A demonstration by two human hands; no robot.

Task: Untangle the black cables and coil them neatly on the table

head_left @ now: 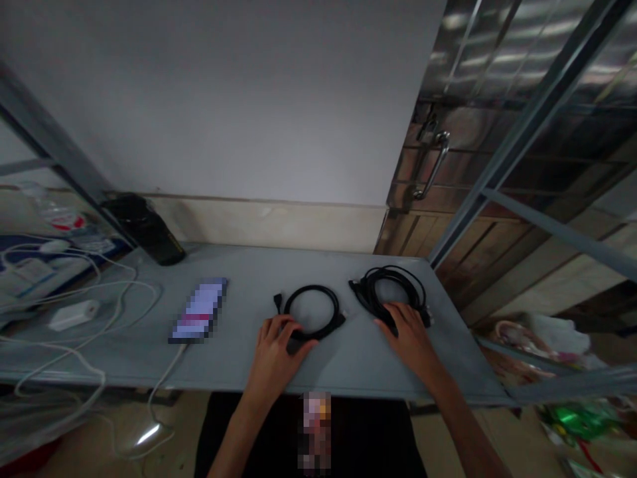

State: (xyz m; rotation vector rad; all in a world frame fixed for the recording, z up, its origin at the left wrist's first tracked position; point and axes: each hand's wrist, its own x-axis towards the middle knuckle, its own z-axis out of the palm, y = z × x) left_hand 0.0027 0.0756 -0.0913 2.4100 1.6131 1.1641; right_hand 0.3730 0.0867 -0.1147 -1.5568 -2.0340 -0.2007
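Two coils of black cable lie side by side on the grey tabletop [239, 352]. The smaller coiled cable [313, 289] forms a neat ring, with one plug sticking out at its upper left and another at its right. My left hand [279, 348] grips this ring's near left edge between thumb and fingers. To the right is a thicker, looser coiled cable [371, 285] of several turns, its connectors showing at left and right. My right hand [411, 335] has its fingers over the near edge of that coil and its thumb beside it; the fingertips partly hide the cable.
A phone [199, 311] with a white cord lies left of the coils. Beyond it a black bottle [149, 229] leans by the wall. A white charger [74, 315], tangled white cords and a clear plastic bottle [67, 216] occupy the far left. Metal posts [527, 133] frame the table.
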